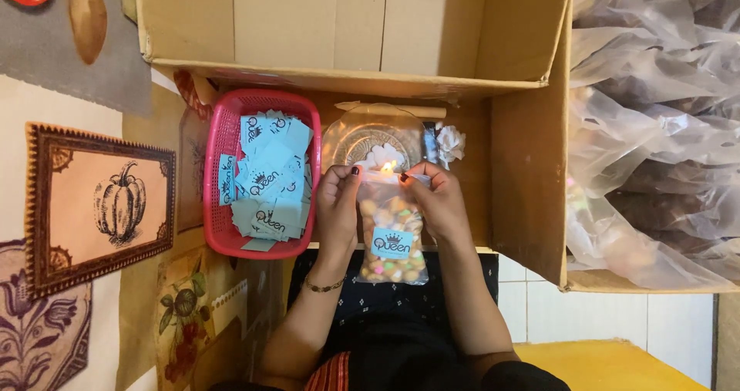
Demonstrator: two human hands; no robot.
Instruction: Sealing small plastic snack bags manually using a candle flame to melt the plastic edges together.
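Nearest the camera, the person's dark lap and two forearms reach away from the body, a thin bracelet (324,285) on the left wrist. The left hand (338,198) and the right hand (438,200) are both pinched shut on the upper corners of a small clear bag (391,237), which hangs upright between them, just over the near edge of a low board. The bag is full of small multicoloured pieces, perhaps sweets or snacks, and carries a light blue label (391,244) on its front. The hands hold its top edge level and taut, right against a small flame (388,166), most likely so that the heat closes the plastic along the mouth. The flame stands in a patterned glass dish (362,138) just beyond the bag, which would catch wax and keep the fire off the cardboard. To the left of the hands sits a pink plastic basket (219,206), heaped with loose blue paper slips (270,179) like the label, close enough to pick from. A crumpled white scrap (449,143) lies right of the dish. Farther off stands a big open cardboard box (347,28), its inside showing nothing but bare cardboard. To the right, a second box holds large clear plastic sacks (655,129) of dark, reddish goods, too blurred through the plastic to identify.
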